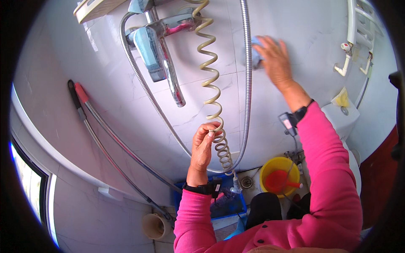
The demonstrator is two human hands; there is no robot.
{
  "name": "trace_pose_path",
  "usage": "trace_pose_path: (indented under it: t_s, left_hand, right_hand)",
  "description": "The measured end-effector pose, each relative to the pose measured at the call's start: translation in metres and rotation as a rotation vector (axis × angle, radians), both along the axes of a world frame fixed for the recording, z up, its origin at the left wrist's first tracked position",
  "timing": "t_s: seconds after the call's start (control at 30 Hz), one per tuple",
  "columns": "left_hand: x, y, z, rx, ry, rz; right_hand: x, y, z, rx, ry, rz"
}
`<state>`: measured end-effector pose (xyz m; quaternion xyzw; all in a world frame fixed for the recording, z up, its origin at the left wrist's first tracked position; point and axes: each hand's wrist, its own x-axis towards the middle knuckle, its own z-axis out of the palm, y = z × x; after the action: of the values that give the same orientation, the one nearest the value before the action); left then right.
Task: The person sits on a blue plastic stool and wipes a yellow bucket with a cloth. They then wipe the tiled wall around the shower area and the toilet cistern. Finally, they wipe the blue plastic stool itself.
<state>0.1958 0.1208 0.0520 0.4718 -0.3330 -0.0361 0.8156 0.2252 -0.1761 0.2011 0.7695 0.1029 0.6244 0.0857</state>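
Observation:
My left hand (pixel 204 145) pinches a beige coiled hose (pixel 211 83) between thumb and fingers, near its tightly wound lower part. Up and to the right, my right hand (pixel 274 60) presses a light-blue cloth (pixel 255 53) against the tiled wall (pixel 218 76); the hand is slightly blurred. Between my hands hangs a ribbed metal shower hose (pixel 247 82), which loops below my left hand and rises to the left. A chrome mixer tap (pixel 172 23) with a long spout is fixed to the wall at the upper left.
A yellow bucket (pixel 295 169) holding a red dipper (pixel 278 181) stands on the floor beside a drain (pixel 246 182). A blue tray (pixel 245 205) lies below my left hand. Two long handles (pixel 95 110) lean at left. A toilet cistern (pixel 340 117) and white pipes (pixel 343 67) are at right.

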Motion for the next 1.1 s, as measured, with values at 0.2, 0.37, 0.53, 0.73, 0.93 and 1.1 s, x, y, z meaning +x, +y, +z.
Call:
trace_pose_path:
  t_s: [0.2,0.37,0.53,0.73,0.93,1.1]
  left_hand:
    - [0.0,-0.001,-0.003,-0.094,0.002,-0.059]
    - [0.0,0.007,-0.009,-0.1,-0.026,-0.076]
    - [0.011,0.017,-0.003,-0.013,-0.033,0.071]
    - [0.002,-0.011,0.001,0.058,-0.128,0.304]
    - [0.013,-0.029,-0.002,0.032,0.071,0.512]
    - [0.018,-0.038,0.008,0.017,-0.017,0.64]
  right_hand:
    - [-0.01,-0.002,0.002,0.071,0.019,0.058]
    - [0.03,0.074,0.0,-0.188,0.101,0.2]
    - [0.055,0.117,-0.025,-0.398,0.202,0.42]
    - [0.069,0.141,-0.104,-0.272,0.709,0.801]
    - [0.061,0.138,-0.13,-0.077,0.6,0.936]
    - [0.051,0.124,-0.11,-0.135,0.464,0.745]
